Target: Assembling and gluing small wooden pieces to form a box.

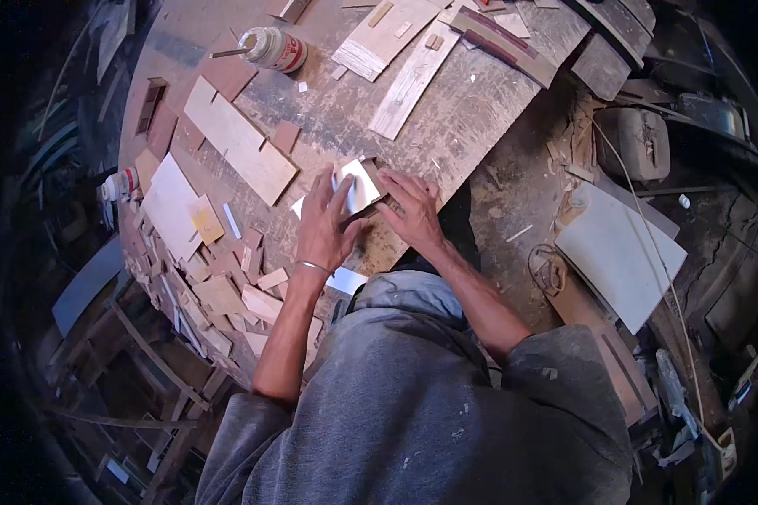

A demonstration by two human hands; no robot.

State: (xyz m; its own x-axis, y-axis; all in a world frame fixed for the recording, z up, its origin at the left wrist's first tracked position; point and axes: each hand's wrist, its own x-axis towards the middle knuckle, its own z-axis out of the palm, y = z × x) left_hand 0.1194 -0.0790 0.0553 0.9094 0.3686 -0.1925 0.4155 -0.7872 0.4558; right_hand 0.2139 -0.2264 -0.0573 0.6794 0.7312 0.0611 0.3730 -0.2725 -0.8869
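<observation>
Near the bench's front edge, my left hand (327, 219) rests with fingers stretched apart over a white-faced piece (360, 189) that has a darker side. My right hand (414, 215) touches the right end of that piece with extended, slightly bent fingers. Part of the piece is hidden under both hands, and another white edge shows beside my left fingers. Just beyond, a pale notched board (237, 135) lies on the worn bench (476, 118); a white sheet (345, 282) shows below my left wrist.
A glue-smeared jar (274, 50) with a stick stands at the back. Wood offcuts (219, 295) crowd the left side; long boards (413, 93) lie at the back right. Beyond the bench's right edge are a grimy jerrycan (636, 143), a pale panel (619, 261) and a thin cord.
</observation>
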